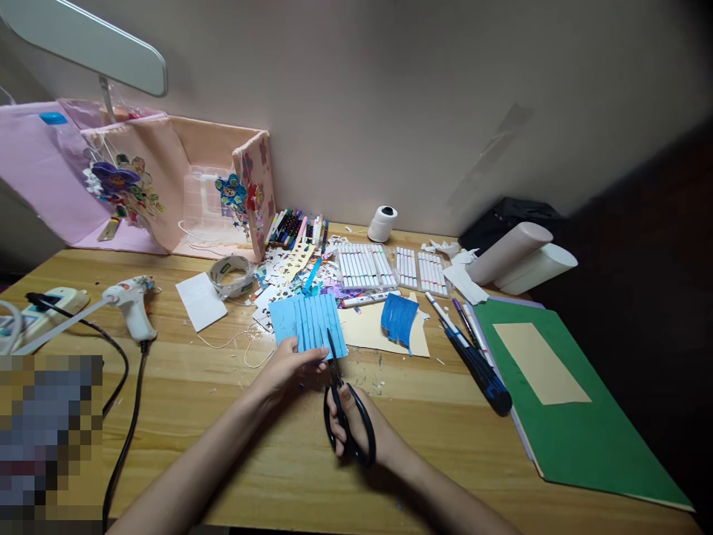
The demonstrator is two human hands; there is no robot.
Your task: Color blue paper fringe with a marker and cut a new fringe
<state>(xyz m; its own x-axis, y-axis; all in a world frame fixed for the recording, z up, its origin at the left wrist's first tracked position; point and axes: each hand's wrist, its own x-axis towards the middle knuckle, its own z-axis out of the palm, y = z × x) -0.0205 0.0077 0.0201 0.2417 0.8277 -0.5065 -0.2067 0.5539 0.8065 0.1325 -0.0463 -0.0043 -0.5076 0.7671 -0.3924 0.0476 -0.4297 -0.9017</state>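
Note:
My left hand grips the lower edge of a light blue sheet of paper between thumb and fingers. Several long parallel slits or dark lines run down the sheet. In my right hand is a pair of scissors with black handles, fingers through the loops. The narrow blades point up and lie at the sheet's right part, just beside my left fingertips. Right of the sheet, a darker blue painted paper piece rests on cream paper.
Paper scraps, marker sets and a tape roll lie behind. On the left are a glue gun with its cord and a decorated pink box. A utility knife and green board lie right.

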